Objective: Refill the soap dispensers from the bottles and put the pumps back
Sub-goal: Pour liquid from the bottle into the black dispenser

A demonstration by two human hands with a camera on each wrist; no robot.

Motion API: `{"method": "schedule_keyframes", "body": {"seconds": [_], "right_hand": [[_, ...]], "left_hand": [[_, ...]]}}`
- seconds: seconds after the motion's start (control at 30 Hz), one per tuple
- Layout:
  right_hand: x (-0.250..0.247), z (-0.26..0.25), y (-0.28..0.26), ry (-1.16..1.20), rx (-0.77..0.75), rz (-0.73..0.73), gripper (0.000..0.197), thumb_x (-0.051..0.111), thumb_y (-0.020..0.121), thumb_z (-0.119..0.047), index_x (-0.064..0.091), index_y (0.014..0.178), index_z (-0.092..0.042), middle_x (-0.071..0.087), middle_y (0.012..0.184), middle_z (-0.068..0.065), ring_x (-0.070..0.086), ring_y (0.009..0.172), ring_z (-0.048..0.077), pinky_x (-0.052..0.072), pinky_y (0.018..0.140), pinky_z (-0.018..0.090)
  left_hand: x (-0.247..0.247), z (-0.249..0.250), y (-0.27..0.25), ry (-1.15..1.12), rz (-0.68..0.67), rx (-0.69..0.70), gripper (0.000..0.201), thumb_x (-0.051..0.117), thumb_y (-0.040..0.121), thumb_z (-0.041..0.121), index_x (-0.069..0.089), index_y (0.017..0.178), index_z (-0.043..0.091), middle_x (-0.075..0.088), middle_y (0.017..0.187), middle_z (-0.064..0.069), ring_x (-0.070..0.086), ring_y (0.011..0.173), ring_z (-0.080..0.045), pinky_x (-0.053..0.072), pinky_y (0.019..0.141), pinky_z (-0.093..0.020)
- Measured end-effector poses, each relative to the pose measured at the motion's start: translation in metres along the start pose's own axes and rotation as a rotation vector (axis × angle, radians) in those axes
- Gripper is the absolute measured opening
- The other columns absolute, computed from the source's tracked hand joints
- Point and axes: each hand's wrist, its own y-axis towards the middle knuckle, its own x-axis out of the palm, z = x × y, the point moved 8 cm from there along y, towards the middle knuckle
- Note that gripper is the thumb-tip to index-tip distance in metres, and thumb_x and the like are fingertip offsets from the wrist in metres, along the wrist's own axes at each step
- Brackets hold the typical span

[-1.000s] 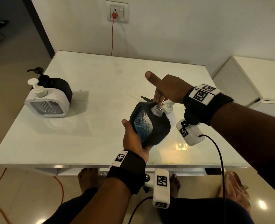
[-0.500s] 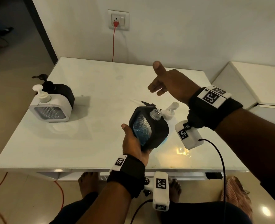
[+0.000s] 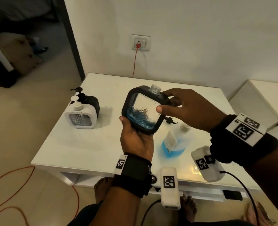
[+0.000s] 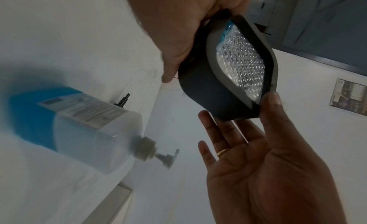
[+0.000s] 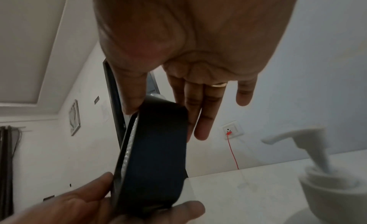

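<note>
Head view: the left hand (image 3: pixel 135 139) holds the black soap dispenser (image 3: pixel 143 110) up above the white worktop (image 3: pixel 86 144), its grip closed round the lower edge with the thumb on the frame's left side. The dispenser's threaded neck (image 3: pixel 154 89) is bare, with no pump on it, and blue soap sits only in the bottom of its clear textured window. The right hand (image 3: pixel 187 110) meets the dispenser's upper right corner, thumb on the front rim and fingers behind; in the right wrist view those fingers (image 5: pixel 200 117) lie nearly straight along the back, so this grip is a light pinch rather than a clasp. Below the hands a refill bottle (image 3: pixel 172 144) with blue liquid and a white pump stands on the worktop. A small black part (image 3: pixel 170 120) lies just behind it. At the far left of the worktop stand a white dispenser (image 3: pixel 80 118) and, touching it from behind, a second black dispenser (image 3: pixel 91 101), both with their pumps fitted.
</note>
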Motion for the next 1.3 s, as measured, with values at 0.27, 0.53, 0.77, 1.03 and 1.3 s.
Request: {"method": "schedule_keyframes", "body": {"seconds": [0.27,0.53,0.77,1.03,1.3], "right_hand": [[-0.016,-0.014,0.008,0.099,-0.039,-0.015,0.049,0.075,0.088,-0.031,0.060,0.133,-0.023,0.072,0.116,-0.007,0.068,0.106,0.008,0.051,0.103,0.038],[-0.016,-0.019,0.011,-0.037,-0.072,-0.057,0.053,0.079,0.081,-0.046,0.064,0.129,-0.028,0.072,0.112,-0.009,0.068,0.099,0.008,0.052,0.096,0.033],[-0.019,0.000,0.029,0.022,-0.037,-0.051,0.049,0.076,0.085,-0.044,0.066,0.128,-0.023,0.071,0.102,-0.009,0.066,0.093,0.007,0.046,0.087,0.028],[-0.012,0.012,0.023,0.024,-0.029,-0.092,0.048,0.075,0.084,-0.052,0.067,0.123,-0.026,0.075,0.092,-0.011,0.069,0.089,0.006,0.049,0.092,0.032],[-0.021,0.056,0.037,0.076,0.109,0.051,0.056,0.052,0.096,-0.061,0.075,0.101,-0.011,0.077,0.098,-0.001,0.072,0.094,0.023,0.052,0.099,0.049]], "left_hand": [[0.016,0.004,-0.010,0.091,0.003,-0.064,0.060,0.040,0.103,0.059,0.056,0.148,0.021,0.067,0.140,-0.013,0.066,0.128,-0.036,0.058,0.097,-0.057],[0.006,-0.006,-0.005,0.123,0.002,-0.096,0.065,0.036,0.101,0.067,0.058,0.145,0.024,0.071,0.134,-0.012,0.068,0.123,-0.038,0.053,0.100,-0.063],[-0.003,-0.010,0.001,0.173,0.020,-0.139,0.058,0.041,0.103,0.063,0.062,0.140,0.023,0.073,0.131,-0.011,0.069,0.123,-0.035,0.057,0.095,-0.063],[-0.002,-0.014,0.000,0.196,0.072,-0.121,0.067,0.035,0.101,0.071,0.060,0.144,0.026,0.071,0.136,-0.010,0.064,0.130,-0.036,0.045,0.112,-0.063],[-0.034,-0.022,-0.007,0.266,0.273,-0.182,0.072,0.036,0.094,0.082,0.066,0.134,0.030,0.078,0.117,-0.007,0.078,0.096,-0.027,0.065,0.071,-0.039]]}}
